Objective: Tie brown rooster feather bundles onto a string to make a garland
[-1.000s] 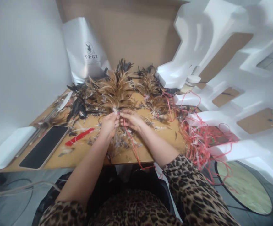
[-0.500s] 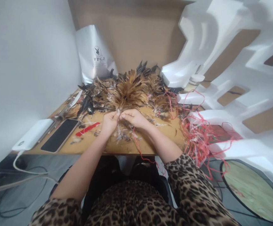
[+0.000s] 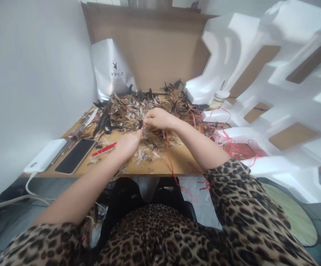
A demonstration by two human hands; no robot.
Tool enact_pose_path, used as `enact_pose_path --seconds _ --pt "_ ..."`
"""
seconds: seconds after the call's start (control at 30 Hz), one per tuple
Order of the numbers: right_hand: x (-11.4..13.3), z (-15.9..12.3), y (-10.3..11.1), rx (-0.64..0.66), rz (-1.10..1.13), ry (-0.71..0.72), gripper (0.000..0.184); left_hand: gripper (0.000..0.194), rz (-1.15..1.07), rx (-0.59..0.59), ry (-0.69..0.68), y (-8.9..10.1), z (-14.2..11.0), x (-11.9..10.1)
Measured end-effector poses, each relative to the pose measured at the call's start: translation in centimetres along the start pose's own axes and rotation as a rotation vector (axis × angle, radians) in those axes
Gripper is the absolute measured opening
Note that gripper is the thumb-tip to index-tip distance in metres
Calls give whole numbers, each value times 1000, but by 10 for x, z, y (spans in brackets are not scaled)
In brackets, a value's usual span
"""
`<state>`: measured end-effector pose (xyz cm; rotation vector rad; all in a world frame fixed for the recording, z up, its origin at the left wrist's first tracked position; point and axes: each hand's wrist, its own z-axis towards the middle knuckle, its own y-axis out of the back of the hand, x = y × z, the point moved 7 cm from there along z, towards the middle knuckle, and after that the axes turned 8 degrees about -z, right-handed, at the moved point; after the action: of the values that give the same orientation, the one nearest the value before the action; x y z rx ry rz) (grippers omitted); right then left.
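Observation:
A heap of brown and black feathers covers the back of a small wooden table. My right hand is raised above the heap, its fingers pinched on a thin red string that trails down past the table's front edge. My left hand sits lower, closed over a small bunch of feathers near the string's upper end. Loose feather scraps lie under both hands.
A black phone and a white power bank lie at the table's left, with a red-handled tool beside them. A tangle of red strings spills to the right. White foam blocks and a silver bag stand behind.
My right hand has lifted up and back, drawing the red string taut, while my left hand stayed low. The fanned brown feather bundle no longer stands between the hands.

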<state>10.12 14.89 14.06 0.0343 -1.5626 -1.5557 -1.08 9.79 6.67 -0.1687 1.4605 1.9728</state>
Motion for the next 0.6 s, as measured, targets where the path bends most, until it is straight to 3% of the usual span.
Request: enact_pose_path --seconds 0.13,0.27,0.37,0.47,0.6 --pt "-11 14 3 -4 -8 -60 20 21 44 -9 -107 15 -8 -21" --pt "-11 22 -1 2 28 -46 16 30 71 67 -206 25 -11 -29" --pt "-20 20 4 20 126 -97 14 26 92 88 -235 33 -15 -19" --pt "-49 8 17 31 253 -234 17 15 34 74 -220 47 -25 -2" --pt "-98 -22 37 -40 348 -323 7 13 -314 74 -57 64 -39 19"
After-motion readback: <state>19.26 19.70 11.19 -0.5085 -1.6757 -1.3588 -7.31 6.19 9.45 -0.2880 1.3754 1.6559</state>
